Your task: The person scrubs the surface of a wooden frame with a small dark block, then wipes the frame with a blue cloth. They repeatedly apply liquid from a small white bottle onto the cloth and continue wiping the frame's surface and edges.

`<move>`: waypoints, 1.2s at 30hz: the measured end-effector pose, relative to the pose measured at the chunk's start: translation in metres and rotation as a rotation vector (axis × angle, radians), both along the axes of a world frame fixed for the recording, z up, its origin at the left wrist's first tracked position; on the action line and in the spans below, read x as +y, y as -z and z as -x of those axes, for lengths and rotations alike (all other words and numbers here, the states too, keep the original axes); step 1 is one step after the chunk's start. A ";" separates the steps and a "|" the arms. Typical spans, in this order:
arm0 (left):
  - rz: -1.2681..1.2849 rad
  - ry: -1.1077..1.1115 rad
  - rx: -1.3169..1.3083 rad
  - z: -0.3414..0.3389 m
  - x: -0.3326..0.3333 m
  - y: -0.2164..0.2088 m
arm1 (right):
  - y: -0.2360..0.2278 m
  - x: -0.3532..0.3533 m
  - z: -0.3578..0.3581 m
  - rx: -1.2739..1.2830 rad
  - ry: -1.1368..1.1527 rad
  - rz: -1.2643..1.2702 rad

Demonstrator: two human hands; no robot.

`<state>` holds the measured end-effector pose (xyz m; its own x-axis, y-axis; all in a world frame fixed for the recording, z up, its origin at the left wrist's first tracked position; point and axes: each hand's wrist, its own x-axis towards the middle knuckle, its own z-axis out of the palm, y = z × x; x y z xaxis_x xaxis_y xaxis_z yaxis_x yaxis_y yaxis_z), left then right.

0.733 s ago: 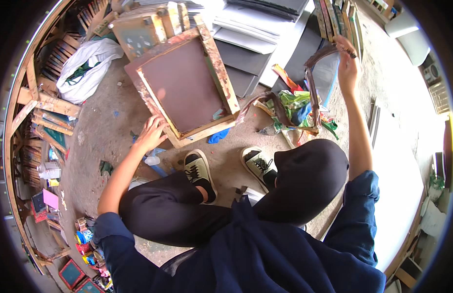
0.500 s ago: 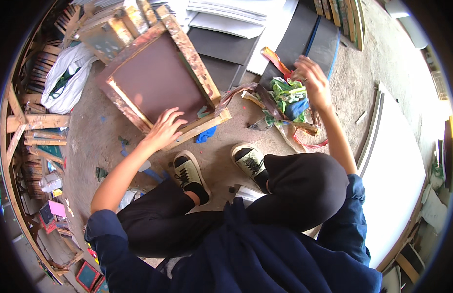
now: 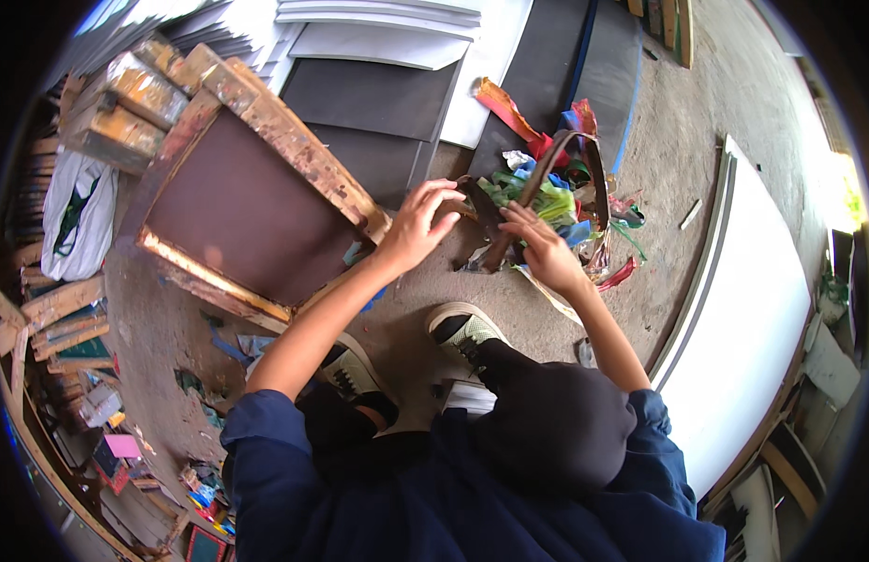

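Flanking a brown strip (image 3: pixel 482 204), left hand (image 3: pixel 417 227) faces right hand (image 3: pixel 549 253).

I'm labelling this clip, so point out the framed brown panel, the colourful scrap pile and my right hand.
Framed brown panel (image 3: pixel 252 211), head view: its brown face.
Colourful scrap pile (image 3: pixel 552 203), head view: its green middle.
Right hand (image 3: pixel 547 253), head view: back of hand.

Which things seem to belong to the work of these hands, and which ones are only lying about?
Seemingly in use: brown strip, at the right hand; stained wooden frame with brown panel, near the left hand.

Seemingly just lying about: coloured scraps, white bag, black sheets, white board.
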<state>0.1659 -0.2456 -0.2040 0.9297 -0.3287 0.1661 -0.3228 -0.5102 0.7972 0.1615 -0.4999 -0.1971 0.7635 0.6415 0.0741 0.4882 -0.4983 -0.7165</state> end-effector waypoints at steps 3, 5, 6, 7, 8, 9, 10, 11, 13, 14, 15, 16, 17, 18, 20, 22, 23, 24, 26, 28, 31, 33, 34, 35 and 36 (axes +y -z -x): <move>0.042 -0.090 0.035 -0.001 -0.018 0.033 | -0.039 -0.018 -0.009 -0.300 0.343 -0.039; -0.184 -0.153 0.189 -0.004 -0.036 0.031 | -0.033 -0.051 -0.016 -0.218 0.757 -0.159; -0.296 -0.183 0.261 -0.004 -0.046 0.028 | -0.029 -0.071 -0.017 -0.200 0.879 -0.013; -0.305 -0.167 0.343 -0.004 -0.054 0.025 | -0.019 -0.090 -0.016 -0.176 0.997 0.128; -0.309 -0.139 0.422 -0.009 -0.067 0.021 | 0.003 -0.118 -0.012 -0.032 1.069 0.063; -0.314 -0.103 0.496 -0.015 -0.080 0.020 | 0.031 -0.142 -0.007 0.109 1.145 -0.007; -0.320 -0.100 0.511 -0.015 -0.091 0.025 | 0.052 -0.156 0.002 0.272 1.163 -0.186; -0.390 -0.135 0.537 -0.014 -0.085 0.027 | 0.063 -0.133 0.005 0.385 1.150 -0.312; -0.332 -0.222 0.459 -0.012 -0.086 0.036 | 0.071 -0.113 0.016 0.516 1.092 -0.386; -0.268 -0.300 0.366 -0.012 -0.080 0.043 | 0.059 -0.098 0.017 0.759 1.054 -0.612; -0.236 -0.386 0.434 -0.014 -0.087 0.043 | 0.050 -0.095 0.017 0.985 1.013 -0.833; -0.155 -0.303 0.421 -0.020 -0.087 0.049 | 0.057 -0.093 0.018 0.878 1.021 -0.798; -0.075 -0.219 0.410 -0.028 -0.089 0.055 | 0.063 -0.091 0.017 0.771 1.028 -0.761; -0.097 -0.195 0.390 -0.030 -0.083 0.075 | 0.065 -0.076 0.012 0.692 0.928 -0.702; -0.088 -0.172 0.309 -0.030 -0.097 0.083 | 0.060 -0.063 0.013 0.649 0.899 -0.667; -0.230 -0.137 0.212 -0.031 -0.113 0.081 | 0.064 -0.062 0.016 0.643 0.894 -0.716; -0.201 -0.118 0.176 -0.030 -0.120 0.080 | 0.069 -0.059 0.017 0.659 0.894 -0.770; -0.126 -0.085 0.298 -0.031 -0.128 0.070 | 0.078 -0.058 0.018 0.672 0.896 -0.820; 0.009 -0.009 0.235 -0.033 -0.137 0.060 | 0.087 -0.053 0.022 0.680 0.876 -0.972; 0.074 0.050 0.186 -0.034 -0.145 0.043 | 0.087 -0.052 0.023 0.732 0.878 -1.102; 0.229 0.064 0.082 -0.052 -0.158 0.023 | 0.066 -0.057 -0.001 0.554 0.888 -1.049; 0.280 0.025 0.001 -0.074 -0.167 0.003 | 0.035 -0.065 -0.032 0.434 0.930 -0.981; 0.261 -0.006 -0.193 -0.091 -0.174 -0.005 | 0.029 -0.076 -0.051 0.422 0.892 -1.060; 0.181 -0.040 -0.190 -0.102 -0.171 -0.014 | -0.002 -0.070 -0.065 0.426 0.867 -1.046; 0.203 -0.065 -0.197 -0.113 -0.178 -0.017 | -0.010 -0.085 -0.084 0.319 0.876 -1.002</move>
